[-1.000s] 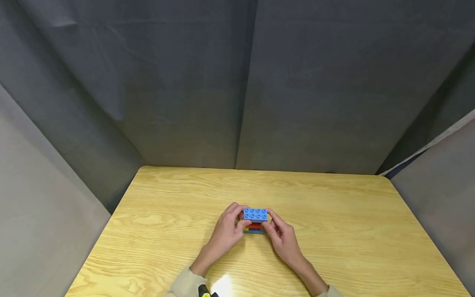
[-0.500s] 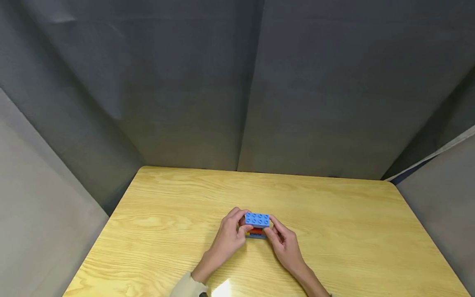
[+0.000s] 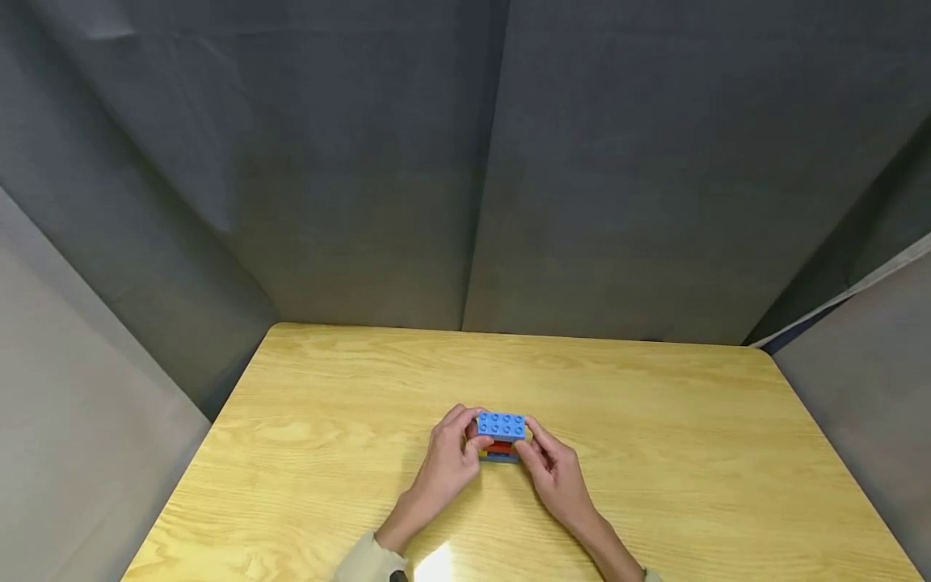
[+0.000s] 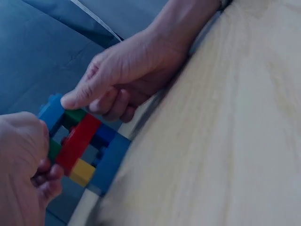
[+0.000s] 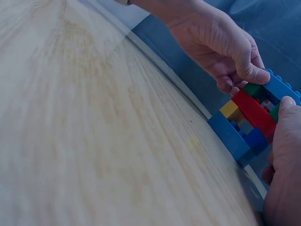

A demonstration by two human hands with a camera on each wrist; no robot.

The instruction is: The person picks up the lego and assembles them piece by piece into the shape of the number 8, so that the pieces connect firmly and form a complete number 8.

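Both hands are at a small tower of toy building bricks standing on the table. A light blue brick with studs (image 3: 501, 424) tops it. Beneath come two small green bricks (image 5: 254, 90), a long red brick (image 4: 80, 141), then a yellow brick (image 4: 82, 172) and a dark blue brick (image 5: 256, 139) side by side. Another long blue brick (image 4: 111, 162) forms the base. My left hand (image 3: 445, 459) pinches the top blue brick at its left end, thumb in front. Opposite it, my right hand (image 3: 558, 475) pinches the right end. Fingertips behind the tower are partly hidden.
The wooden table (image 3: 349, 388) extends around the hands on every side. Dark grey curtains (image 3: 364, 202) hang behind its far edge, and lighter grey panels (image 3: 65, 404) flank it left and right. Light glares off the table (image 3: 434, 563) near the front.
The head view has shifted slightly. Both hands keep their hold on the top blue brick, and the tower looks the same.
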